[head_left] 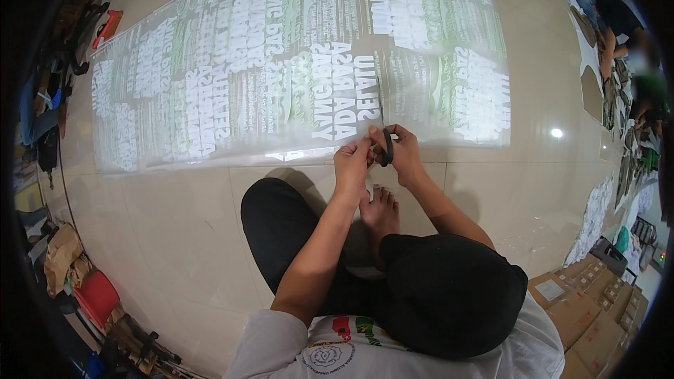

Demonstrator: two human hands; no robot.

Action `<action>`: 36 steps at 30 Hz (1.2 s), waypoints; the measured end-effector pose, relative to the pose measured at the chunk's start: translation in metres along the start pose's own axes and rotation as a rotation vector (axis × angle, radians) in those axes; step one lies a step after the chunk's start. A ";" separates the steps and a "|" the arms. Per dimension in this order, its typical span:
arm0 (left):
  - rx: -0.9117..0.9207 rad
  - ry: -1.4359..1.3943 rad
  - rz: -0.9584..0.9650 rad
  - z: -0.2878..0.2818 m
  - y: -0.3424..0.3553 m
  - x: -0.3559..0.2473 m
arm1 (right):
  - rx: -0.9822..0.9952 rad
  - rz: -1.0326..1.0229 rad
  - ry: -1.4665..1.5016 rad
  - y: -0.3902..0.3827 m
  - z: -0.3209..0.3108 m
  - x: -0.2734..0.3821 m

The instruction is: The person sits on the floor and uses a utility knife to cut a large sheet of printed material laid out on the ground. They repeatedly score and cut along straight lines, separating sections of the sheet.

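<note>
A large clear plastic film sheet [281, 63], printed with white and green lettering, lies spread over the floor in front of me. At its near edge my right hand [403, 150] is closed on a pair of black-handled scissors [388, 149]; the blades are mostly hidden. Close beside it, my left hand [353, 163] pinches the film's near edge, with the fingertips almost meeting those of the right. From the hands, a thin dark line runs up into the sheet between two blocks of lettering. My bare foot [381, 212] rests on the floor just below the hands.
Pale tiles [175, 238] make up the floor. Cardboard boxes [590, 302] stand at the lower right, near crumpled white material [592, 221]. Another person [611, 17] bends over items at the far right. A red chair [98, 298] and brown paper [63, 256] are at the left.
</note>
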State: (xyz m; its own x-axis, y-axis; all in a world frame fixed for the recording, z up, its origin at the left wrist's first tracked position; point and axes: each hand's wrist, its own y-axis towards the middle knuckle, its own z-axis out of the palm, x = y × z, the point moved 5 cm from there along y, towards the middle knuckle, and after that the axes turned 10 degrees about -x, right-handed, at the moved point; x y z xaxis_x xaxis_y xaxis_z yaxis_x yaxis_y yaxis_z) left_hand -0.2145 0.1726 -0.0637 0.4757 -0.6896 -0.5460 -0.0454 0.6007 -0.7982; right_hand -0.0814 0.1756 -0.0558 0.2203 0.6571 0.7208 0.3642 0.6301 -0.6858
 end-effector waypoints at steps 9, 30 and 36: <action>0.013 0.007 0.011 0.000 -0.002 -0.001 | -0.016 -0.004 0.019 0.011 0.007 0.016; 0.012 0.036 0.032 -0.002 -0.015 -0.008 | -0.030 -0.071 -0.016 0.048 0.022 0.047; 0.010 0.021 0.036 -0.002 -0.014 -0.008 | -0.020 -0.088 -0.039 0.063 0.026 0.058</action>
State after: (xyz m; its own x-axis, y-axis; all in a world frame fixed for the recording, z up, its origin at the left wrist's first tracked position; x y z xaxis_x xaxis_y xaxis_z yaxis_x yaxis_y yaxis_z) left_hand -0.2192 0.1686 -0.0488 0.4550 -0.6762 -0.5794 -0.0534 0.6288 -0.7758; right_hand -0.0691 0.2643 -0.0603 0.1518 0.6156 0.7733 0.3985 0.6778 -0.6179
